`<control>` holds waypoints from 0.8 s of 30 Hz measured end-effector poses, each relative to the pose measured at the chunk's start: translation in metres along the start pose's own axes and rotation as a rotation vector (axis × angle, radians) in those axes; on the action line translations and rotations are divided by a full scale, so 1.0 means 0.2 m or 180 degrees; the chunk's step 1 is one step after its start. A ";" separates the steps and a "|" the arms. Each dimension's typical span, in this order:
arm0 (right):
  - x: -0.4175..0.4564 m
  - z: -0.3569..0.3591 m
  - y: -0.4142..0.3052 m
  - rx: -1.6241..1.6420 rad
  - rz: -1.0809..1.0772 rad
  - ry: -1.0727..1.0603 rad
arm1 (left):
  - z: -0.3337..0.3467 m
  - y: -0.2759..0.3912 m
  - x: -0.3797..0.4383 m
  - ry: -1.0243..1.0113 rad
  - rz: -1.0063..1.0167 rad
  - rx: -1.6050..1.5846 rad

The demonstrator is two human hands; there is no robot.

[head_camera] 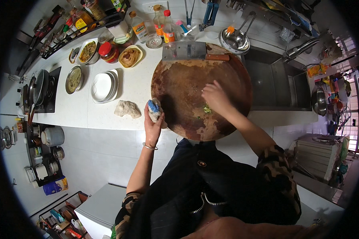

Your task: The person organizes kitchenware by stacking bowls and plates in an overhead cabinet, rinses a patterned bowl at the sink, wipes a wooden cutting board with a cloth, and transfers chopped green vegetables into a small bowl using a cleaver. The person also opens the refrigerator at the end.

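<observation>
My left hand (153, 119) grips a bunched cloth (154, 110) with a blue patch, at the left edge of a round wooden chopping board (179, 80). Over the board, right of its middle, is my right hand (213, 95), fingers curled down; what they hold, if anything, is hidden. Small green scraps (207, 109) lie on the wood just below that hand. A cleaver (184, 50) with a wooden handle rests along the board's far edge. Another crumpled cloth (127, 109) is on the counter, left of my left hand.
Left on the counter (83, 115) are stacked white plates (101, 86), a metal bowl of food (74, 79), a red-lidded jar (108, 52) and a dish (130, 56). Bottles (168, 27) and nested metal bowls (234, 40) stand behind the board. A sink (263, 77) is at right, a stove (52, 89) far left.
</observation>
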State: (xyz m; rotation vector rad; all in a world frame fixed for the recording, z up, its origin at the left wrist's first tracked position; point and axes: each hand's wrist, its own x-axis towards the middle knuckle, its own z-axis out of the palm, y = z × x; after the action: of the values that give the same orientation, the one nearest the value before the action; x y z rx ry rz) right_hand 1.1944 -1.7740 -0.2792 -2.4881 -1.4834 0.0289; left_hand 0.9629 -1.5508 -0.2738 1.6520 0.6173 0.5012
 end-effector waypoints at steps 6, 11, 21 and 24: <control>0.13 0.11 -0.12 0.0669 -0.0528 0.0915 | 0.03 -0.07 0.07 -0.0177 0.0051 0.0282; 0.00 0.03 -0.03 0.0162 -0.0121 -0.0062 | 0.03 -0.05 0.12 -0.0322 0.0152 0.0397; -0.19 0.08 -0.07 0.0459 -0.0375 0.0563 | 0.06 -0.10 0.02 -0.0401 -0.0083 0.0284; -0.13 -0.01 -0.02 0.0690 -0.0321 0.0712 | 0.07 -0.09 0.07 -0.0442 -0.0171 0.0431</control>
State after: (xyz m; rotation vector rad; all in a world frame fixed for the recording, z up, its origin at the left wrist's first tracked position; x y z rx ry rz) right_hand 1.1780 -1.7949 -0.2783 -2.1657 -1.4276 -0.0982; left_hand 0.9806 -1.5511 -0.2946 1.7764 0.6016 0.3081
